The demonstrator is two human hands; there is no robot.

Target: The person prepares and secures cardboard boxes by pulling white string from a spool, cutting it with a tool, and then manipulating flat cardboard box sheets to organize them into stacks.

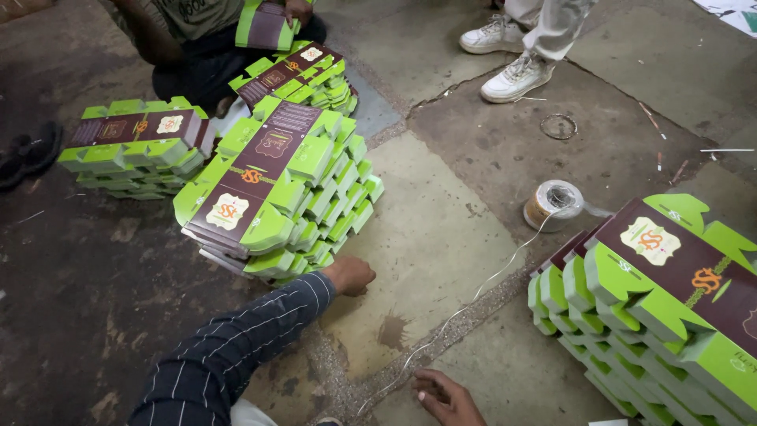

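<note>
My left hand (349,275), clenched, presses at the foot of the centre-frame stack of flat green-and-brown cardboard cartons (272,185); my right hand (445,397), fingers loose, touches the thin white string (473,296) on the floor (bottom centre). The stack looks light but slippery; best gripped underneath.

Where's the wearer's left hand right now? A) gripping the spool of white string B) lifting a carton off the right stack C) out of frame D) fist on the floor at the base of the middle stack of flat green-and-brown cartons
D: the left hand, in a striped sleeve, rests fisted on the floor against the bottom of the middle stack of flat green-and-brown cartons; the spool of white string sits untouched.
</note>
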